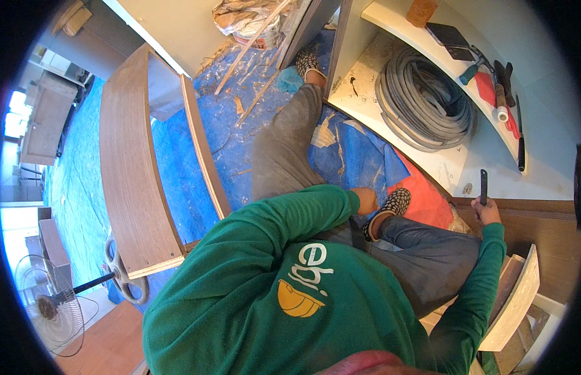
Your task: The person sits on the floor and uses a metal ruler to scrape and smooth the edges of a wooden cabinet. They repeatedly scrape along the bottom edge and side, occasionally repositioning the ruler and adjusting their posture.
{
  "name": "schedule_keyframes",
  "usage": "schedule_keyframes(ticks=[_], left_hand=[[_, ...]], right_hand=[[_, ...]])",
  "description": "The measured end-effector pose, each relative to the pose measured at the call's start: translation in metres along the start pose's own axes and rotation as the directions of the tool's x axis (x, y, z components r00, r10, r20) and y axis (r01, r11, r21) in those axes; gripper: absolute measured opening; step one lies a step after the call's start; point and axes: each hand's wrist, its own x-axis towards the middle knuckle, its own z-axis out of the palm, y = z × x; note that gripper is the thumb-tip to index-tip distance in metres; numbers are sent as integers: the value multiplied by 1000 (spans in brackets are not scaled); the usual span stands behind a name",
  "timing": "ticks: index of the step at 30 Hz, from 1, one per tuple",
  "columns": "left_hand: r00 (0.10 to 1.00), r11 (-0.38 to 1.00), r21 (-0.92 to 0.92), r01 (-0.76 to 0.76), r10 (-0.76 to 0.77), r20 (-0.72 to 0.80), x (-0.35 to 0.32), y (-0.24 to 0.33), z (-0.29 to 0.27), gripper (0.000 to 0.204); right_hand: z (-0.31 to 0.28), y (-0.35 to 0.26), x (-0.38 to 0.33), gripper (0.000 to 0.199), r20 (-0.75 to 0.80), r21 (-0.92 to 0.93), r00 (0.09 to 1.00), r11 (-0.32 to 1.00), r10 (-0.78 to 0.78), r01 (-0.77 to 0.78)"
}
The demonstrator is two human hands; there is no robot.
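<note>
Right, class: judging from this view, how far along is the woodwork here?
Done, apparently: the white curved shelf sits fitted and carries tools. In hand: the right hand grips a dark flat tool upright at the brown panel; the left hand rests by the patterned shoe. Left, probably: a loose curved board lies beside the person, and wood scraps litter the blue sheet.

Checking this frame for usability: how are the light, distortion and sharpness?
Head view: even daylight, blown out at the window on the left; fisheye bends the wood panel and shelf edges, black rim all round; centre sharp, right hand with its dark tool clear, fan softer at the edge.
</note>
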Motion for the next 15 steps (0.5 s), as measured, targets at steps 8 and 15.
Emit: schedule_keyframes(ticks=[8, 15], left_hand=[[999, 1000, -5, 27, -26, 33, 6, 0, 1, 43], [999, 997, -70, 5, -8, -43, 0, 8, 3, 41]], right_hand=[[-5, 16, 8, 14, -8, -27, 1000, 1000, -5, 5], [-5, 12, 4, 13, 5, 4, 1000, 1000, 6, -6]])
